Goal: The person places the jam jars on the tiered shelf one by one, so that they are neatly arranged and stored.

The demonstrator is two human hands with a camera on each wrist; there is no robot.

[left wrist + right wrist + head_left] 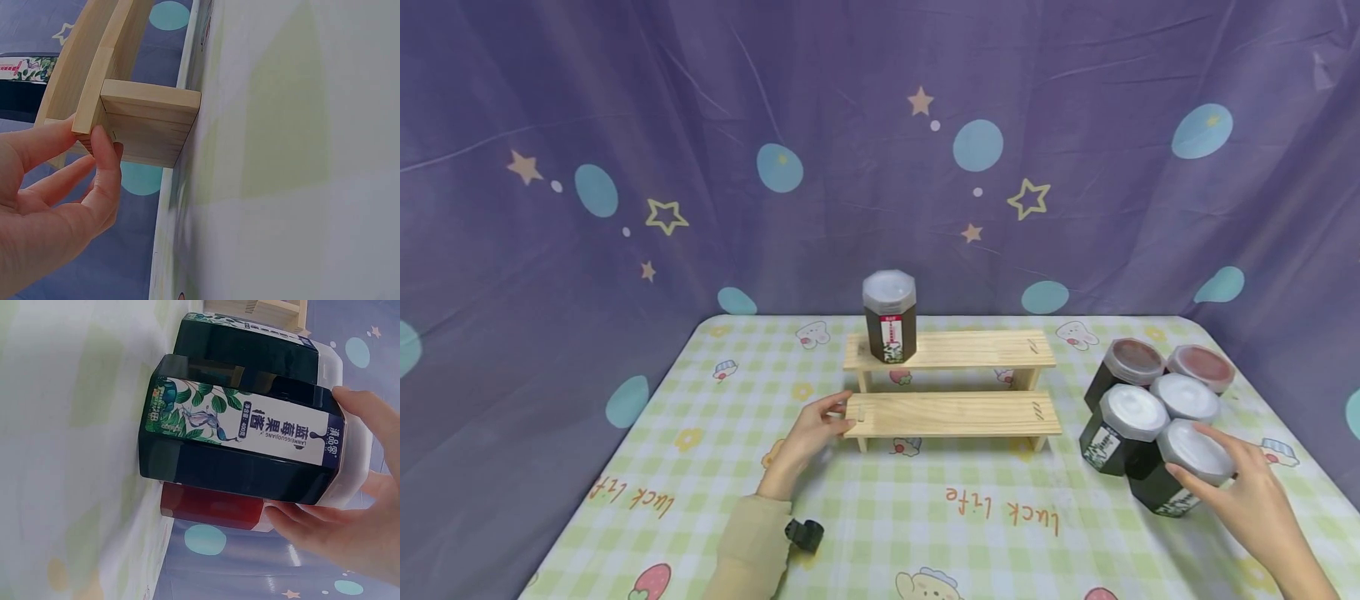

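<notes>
A two-step wooden rack stands on the table. My left hand (811, 427) pinches the left end of its lower board (955, 414) between thumb and fingers, also seen from the side in the left wrist view. On the left of the upper board (977, 348) stands a dark jar (891, 321) with a white lid. Over on the right, my right hand (1251, 487) grips the nearest blueberry jam jar (250, 428) around its white lid (1197, 450). Whether that jar touches the table cannot be told. A second dark jar (1108, 437) is close beside it.
Behind the gripped jar cluster another white-lidded jar (1185, 396), a brown-topped jar (1135, 360) and a reddish-topped jar (1202, 368). A checked cloth (880, 492) covers the table. A purple curtain (880, 167) hangs behind. A small black device (806, 535) sits at my left wrist.
</notes>
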